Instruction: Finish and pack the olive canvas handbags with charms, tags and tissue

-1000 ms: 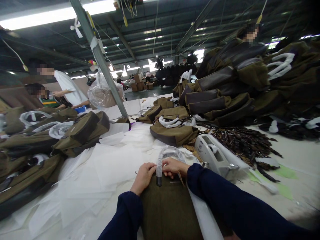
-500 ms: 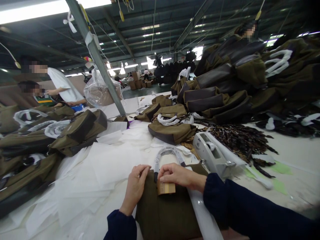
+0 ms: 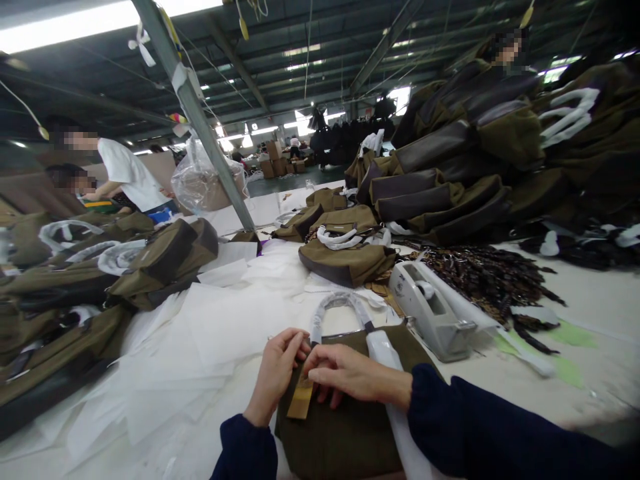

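An olive canvas tote bag [image 3: 340, 427] lies on the white table in front of me, with a handle wrapped in clear plastic [image 3: 340, 308] arching past its top edge. A second wrapped handle [image 3: 385, 353] lies across the bag's right side. My left hand [image 3: 275, 377] and my right hand [image 3: 353, 377] meet at the top of a tan card tag [image 3: 301, 399], pinching it just below the handle's base. The tag's string is hidden by my fingers.
White tissue sheets [image 3: 225, 333] spread left of me, beside stacked olive bags [image 3: 160, 263]. On the right stand a grey tape dispenser [image 3: 430, 310], a heap of dark straps [image 3: 480, 280] and a tall bag pile [image 3: 450, 160]. Two co-workers [image 3: 125, 177] are at the far left.
The tan tag has swung from lying crosswise to hanging nearly upright, and it has moved left. The second wrapped handle now shows across the bag. My right hand has moved slightly left.
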A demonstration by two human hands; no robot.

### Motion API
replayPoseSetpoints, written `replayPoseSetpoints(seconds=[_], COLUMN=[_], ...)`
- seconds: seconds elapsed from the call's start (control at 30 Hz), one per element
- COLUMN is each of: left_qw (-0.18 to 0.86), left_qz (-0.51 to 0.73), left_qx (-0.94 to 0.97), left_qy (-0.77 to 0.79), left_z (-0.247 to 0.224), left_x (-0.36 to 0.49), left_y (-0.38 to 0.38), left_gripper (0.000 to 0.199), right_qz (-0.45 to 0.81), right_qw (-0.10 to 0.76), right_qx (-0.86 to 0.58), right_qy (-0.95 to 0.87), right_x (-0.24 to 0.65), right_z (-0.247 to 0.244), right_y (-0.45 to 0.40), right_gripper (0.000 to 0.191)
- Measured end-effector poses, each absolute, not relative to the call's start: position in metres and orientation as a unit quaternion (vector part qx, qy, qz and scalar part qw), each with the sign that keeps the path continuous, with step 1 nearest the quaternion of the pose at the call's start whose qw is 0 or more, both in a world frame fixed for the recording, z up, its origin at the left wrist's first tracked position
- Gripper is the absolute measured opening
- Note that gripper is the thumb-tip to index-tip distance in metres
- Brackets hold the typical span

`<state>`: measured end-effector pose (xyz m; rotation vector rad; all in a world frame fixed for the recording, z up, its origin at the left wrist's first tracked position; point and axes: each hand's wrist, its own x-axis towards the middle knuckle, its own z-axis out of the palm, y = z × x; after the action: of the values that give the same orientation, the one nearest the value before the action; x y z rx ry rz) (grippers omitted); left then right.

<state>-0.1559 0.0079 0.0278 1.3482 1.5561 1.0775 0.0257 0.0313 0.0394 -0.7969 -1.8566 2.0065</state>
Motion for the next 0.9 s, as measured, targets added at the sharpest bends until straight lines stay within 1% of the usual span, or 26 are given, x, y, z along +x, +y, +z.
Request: replayPoseSetpoints(seconds=[0.03, 0.1, 0.13, 0.17, 0.2, 0.27, 0.4, 0.53, 0.77, 0.9], left_qw=[0.39, 0.375, 0.369, 0.363, 0.358, 0.351, 0.343, 0.338, 0.314, 0.31], left_qz=[0.425, 0.425, 0.425, 0.425, 0.425, 0.425, 0.424, 0.422, 0.42, 0.418], left_qx=[0.537, 0.546, 0.549, 0.552, 0.555, 0.559, 0.57, 0.578, 0.581, 0.573], left_qy=[0.615, 0.617, 0.618, 0.619, 0.619, 0.619, 0.615, 0.611, 0.622, 0.633], left_z=[0.028, 0.027, 0.026, 0.026, 0.025, 0.025, 0.026, 0.027, 0.024, 0.02], left_x=[-0.154, -0.153, -0.152, -0.152, -0.152, -0.152, -0.151, -0.149, -0.147, -0.147], left_y=[0.008, 0.007, 0.006, 0.006, 0.005, 0.005, 0.003, 0.001, 0.001, 0.002], left_gripper=[0.033, 0.03, 0.029, 0.029, 0.029, 0.029, 0.027, 0.025, 0.025, 0.024], right_qz=[0.65, 0.549, 0.524, 0.522, 0.542, 0.602, 0.654, 0.668, 0.676, 0.689], right_qw=[0.159, 0.234, 0.272, 0.295, 0.299, 0.271, 0.247, 0.248, 0.248, 0.262], right_qx=[-0.293, -0.335, -0.352, -0.363, -0.365, -0.353, -0.337, -0.345, -0.374, -0.377], right_qy=[-0.683, -0.729, -0.727, -0.714, -0.696, -0.663, -0.631, -0.611, -0.584, -0.561], right_x=[0.025, 0.025, 0.025, 0.023, 0.021, 0.015, 0.003, 0.0, 0.005, 0.007], right_z=[0.04, 0.039, 0.037, 0.034, 0.031, 0.024, 0.011, 0.006, 0.004, 0.002], right_y=[0.034, 0.045, 0.051, 0.057, 0.062, 0.07, 0.072, 0.072, 0.076, 0.075], right_gripper=[0.012, 0.009, 0.006, 0.007, 0.011, 0.018, 0.019, 0.024, 0.028, 0.024])
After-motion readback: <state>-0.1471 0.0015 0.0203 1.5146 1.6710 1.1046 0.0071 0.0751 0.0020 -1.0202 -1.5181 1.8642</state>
